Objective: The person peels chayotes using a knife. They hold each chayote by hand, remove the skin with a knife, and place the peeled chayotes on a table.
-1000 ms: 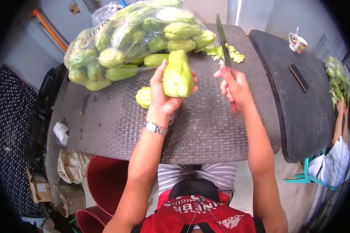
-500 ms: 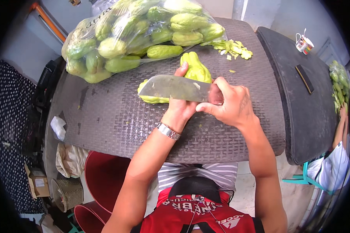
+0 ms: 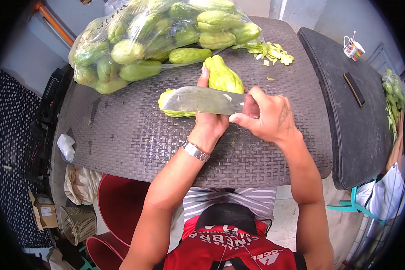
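Observation:
My left hand (image 3: pixel 209 125), wearing a metal watch, is closed around a pale green chayote (image 3: pixel 223 77), its thumb upright along the left side. The fingers behind it are mostly hidden. My right hand (image 3: pixel 274 116) grips the handle of a broad-bladed knife (image 3: pixel 202 101). Its blade points left and lies across the front of my left hand, over the lower end of the held chayote. A second chayote (image 3: pixel 164 97) rests on the table, left of my left hand and partly covered by the blade tip.
A large clear bag of chayotes (image 3: pixel 135 53) fills the far left of the woven-textured table (image 3: pixel 117 139). Light green cut pieces (image 3: pixel 274 53) lie beyond my hands. To the right, a dark table (image 3: pixel 335 90) holds a mug (image 3: pixel 353 48); another person's arm (image 3: pixel 397 150) shows beyond it.
The held chayote has tilted a little, its far end moving up and left. Both hands and the knife stay nearly in place, with the view slightly shifted.

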Demonstrator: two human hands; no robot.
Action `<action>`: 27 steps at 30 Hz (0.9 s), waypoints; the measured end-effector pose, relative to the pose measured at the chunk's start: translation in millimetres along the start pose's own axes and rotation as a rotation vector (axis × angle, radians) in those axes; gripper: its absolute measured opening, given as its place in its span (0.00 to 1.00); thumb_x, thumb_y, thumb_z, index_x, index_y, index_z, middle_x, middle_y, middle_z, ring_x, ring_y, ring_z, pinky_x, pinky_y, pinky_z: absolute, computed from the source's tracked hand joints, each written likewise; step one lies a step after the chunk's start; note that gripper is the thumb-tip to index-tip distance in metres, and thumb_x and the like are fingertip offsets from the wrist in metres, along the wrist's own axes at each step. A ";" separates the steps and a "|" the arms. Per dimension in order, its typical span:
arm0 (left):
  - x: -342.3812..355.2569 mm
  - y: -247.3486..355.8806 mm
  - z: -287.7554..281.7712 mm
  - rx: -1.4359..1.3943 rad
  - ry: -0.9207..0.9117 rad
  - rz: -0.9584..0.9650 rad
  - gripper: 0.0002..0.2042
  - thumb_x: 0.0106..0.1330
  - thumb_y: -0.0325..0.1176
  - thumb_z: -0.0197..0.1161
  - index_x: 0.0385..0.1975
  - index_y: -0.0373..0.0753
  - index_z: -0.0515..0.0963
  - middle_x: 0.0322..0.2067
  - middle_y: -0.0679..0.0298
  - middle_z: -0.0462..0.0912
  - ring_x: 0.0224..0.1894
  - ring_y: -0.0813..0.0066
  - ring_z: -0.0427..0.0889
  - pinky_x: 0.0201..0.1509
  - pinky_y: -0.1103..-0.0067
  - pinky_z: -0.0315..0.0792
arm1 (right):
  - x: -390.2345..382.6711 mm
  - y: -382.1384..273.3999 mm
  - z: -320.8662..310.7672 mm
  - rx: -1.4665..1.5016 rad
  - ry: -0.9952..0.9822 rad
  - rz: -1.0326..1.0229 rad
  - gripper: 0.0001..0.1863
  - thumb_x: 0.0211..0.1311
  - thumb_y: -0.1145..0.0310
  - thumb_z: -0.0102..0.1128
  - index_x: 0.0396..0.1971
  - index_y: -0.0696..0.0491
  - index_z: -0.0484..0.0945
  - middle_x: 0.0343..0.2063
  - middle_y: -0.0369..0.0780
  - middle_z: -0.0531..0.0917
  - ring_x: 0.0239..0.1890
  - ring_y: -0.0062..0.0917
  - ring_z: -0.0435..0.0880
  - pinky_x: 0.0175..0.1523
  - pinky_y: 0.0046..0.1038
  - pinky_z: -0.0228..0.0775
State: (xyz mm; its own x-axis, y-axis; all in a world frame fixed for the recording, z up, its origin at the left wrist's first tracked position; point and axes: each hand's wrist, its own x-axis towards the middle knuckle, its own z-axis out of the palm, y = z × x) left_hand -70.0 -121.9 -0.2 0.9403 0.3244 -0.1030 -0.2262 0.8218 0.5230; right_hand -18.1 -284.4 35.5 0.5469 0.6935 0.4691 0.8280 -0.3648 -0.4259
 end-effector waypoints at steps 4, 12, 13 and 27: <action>-1.8 2.5 1.4 -0.007 -0.017 0.018 0.32 0.69 0.67 0.55 0.51 0.40 0.77 0.40 0.55 0.85 0.44 0.59 0.86 0.50 0.63 0.82 | 0.1 -3.6 2.0 -0.003 0.011 0.008 0.37 0.50 0.33 0.72 0.38 0.56 0.81 0.17 0.38 0.84 0.21 0.39 0.88 0.30 0.40 0.80; -2.9 3.2 3.1 -0.025 -0.011 -0.016 0.30 0.70 0.64 0.56 0.51 0.40 0.77 0.40 0.56 0.85 0.43 0.60 0.86 0.52 0.64 0.81 | 2.1 6.6 5.7 -0.060 0.039 -0.007 0.35 0.50 0.31 0.72 0.32 0.54 0.79 0.16 0.38 0.84 0.20 0.38 0.87 0.29 0.40 0.79; -1.5 2.5 2.6 -0.044 -0.009 0.008 0.29 0.71 0.63 0.56 0.52 0.41 0.77 0.41 0.56 0.85 0.43 0.60 0.86 0.53 0.65 0.81 | 2.4 9.7 4.7 -0.049 0.039 -0.004 0.35 0.50 0.31 0.72 0.29 0.53 0.77 0.16 0.38 0.84 0.20 0.38 0.87 0.29 0.40 0.79; -1.0 7.6 1.9 0.015 -0.130 -0.044 0.27 0.72 0.59 0.57 0.55 0.40 0.78 0.43 0.55 0.86 0.45 0.59 0.86 0.54 0.62 0.81 | 6.7 31.0 -14.1 0.033 -0.049 -0.076 0.33 0.50 0.37 0.74 0.26 0.55 0.74 0.16 0.40 0.80 0.20 0.36 0.83 0.29 0.35 0.74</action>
State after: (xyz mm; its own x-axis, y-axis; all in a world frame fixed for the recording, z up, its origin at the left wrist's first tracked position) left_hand -72.1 -116.9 5.5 0.9745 0.2236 -0.0161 -0.1809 0.8266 0.5330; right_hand 13.0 -299.8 36.3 0.4755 0.7483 0.4627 0.8618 -0.2904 -0.4159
